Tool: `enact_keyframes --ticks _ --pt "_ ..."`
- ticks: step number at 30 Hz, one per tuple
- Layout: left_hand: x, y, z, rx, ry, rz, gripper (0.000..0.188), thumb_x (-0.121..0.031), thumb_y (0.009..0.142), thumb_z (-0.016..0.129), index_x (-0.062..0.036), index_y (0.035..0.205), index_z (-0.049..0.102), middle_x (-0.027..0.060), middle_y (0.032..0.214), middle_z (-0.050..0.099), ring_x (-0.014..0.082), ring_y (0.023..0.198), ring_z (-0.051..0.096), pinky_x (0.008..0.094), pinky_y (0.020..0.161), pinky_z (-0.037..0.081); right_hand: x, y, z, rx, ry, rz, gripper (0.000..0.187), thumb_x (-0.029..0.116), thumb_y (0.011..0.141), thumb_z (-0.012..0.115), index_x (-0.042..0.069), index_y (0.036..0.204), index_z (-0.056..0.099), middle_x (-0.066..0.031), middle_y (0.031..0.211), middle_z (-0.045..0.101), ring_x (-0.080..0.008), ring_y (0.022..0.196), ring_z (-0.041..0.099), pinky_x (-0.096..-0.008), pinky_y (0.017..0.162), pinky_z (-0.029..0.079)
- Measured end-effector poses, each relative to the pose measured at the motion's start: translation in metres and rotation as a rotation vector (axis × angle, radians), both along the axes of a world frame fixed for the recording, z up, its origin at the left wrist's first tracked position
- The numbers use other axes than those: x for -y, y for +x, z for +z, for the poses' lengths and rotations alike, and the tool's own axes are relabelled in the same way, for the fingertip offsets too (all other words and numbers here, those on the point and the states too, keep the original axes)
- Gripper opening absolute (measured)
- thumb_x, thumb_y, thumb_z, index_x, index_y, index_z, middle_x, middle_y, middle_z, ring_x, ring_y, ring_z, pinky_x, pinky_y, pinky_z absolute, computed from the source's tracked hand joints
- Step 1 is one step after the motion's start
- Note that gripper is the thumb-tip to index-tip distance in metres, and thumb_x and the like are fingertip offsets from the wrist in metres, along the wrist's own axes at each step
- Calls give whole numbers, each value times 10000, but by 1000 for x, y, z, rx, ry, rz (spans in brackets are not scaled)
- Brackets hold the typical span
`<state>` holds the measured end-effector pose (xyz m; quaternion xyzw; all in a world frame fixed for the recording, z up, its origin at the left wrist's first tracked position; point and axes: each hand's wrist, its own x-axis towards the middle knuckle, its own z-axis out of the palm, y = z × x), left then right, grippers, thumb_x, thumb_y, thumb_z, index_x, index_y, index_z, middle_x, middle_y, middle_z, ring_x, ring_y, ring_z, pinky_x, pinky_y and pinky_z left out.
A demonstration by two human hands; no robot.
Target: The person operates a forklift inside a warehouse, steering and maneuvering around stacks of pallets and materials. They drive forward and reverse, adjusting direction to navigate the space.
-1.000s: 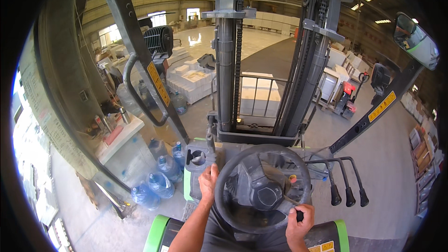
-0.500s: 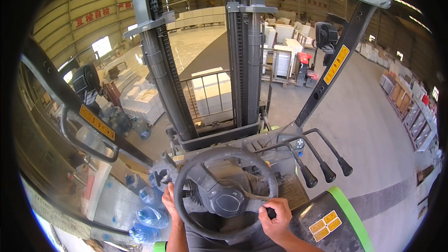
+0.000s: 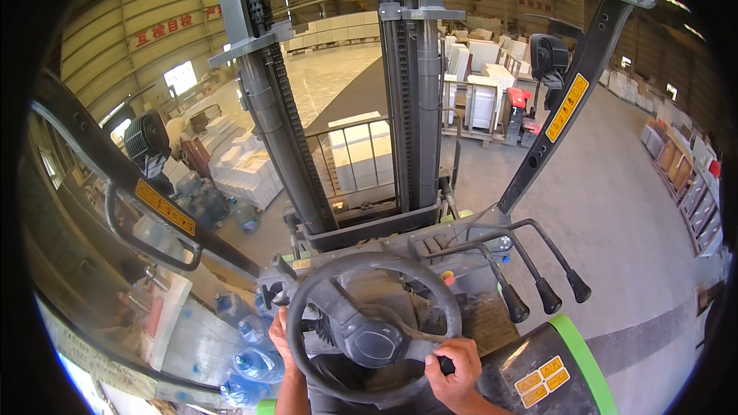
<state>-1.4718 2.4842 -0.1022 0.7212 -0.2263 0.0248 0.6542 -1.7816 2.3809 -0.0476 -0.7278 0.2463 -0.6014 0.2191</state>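
Note:
A black steering wheel [image 3: 382, 259] with dark spokes and a round hub stands low in the middle. My right hand [image 3: 455, 369] is closed round the black spinner knob [image 3: 445, 364] at the wheel's lower right. At the wheel's left rim is my left hand [image 3: 282, 338], thumb up and fingers curled against the rim, partly hidden by it. Just beyond that hand, a dark column lever [image 3: 310, 325] sticks out behind the wheel. Three black-knobbed control levers [image 3: 547, 296] rise on the right, untouched.
Ahead stands the forklift mast [image 3: 421, 107] with chains; behind its load guard is a stack of pale blocks [image 3: 360, 146]. Blue water bottles [image 3: 257, 364] stand at left. A red pallet truck [image 3: 518, 98] is beside crated slabs [image 3: 483, 104]. More racks [image 3: 676, 161] line the right.
The whole view has shifted slightly, so the cab and hall sit a little further right and the wheel a little lower. Both hands keep their places at the wheel.

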Motion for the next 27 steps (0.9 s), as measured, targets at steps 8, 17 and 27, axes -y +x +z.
enact_keyframes --ticks 8,17,27 --pt "-8 6 -3 -79 -66 -44 487 -389 1075 485 -28 769 601 14 646 546 101 598 456 292 566 372 -11 4 -3 -8 42 14 205 46 746 776 61 898 639 -88 874 644 -282 796 600 -373 707 485" --pt "-16 3 7 -47 -28 6 464 -334 1043 526 -50 685 444 -11 630 388 105 629 322 334 540 293 -24 10 -4 -18 58 1 178 41 764 755 46 891 630 -110 888 631 -284 806 594 -374 712 484" --pt "-41 -12 -56 -54 -95 14 456 -328 1068 484 -26 730 528 -11 634 479 88 614 392 306 546 338 -24 12 -2 -3 37 -18 171 28 759 748 44 883 631 -116 877 632 -286 788 597 -375 694 484"
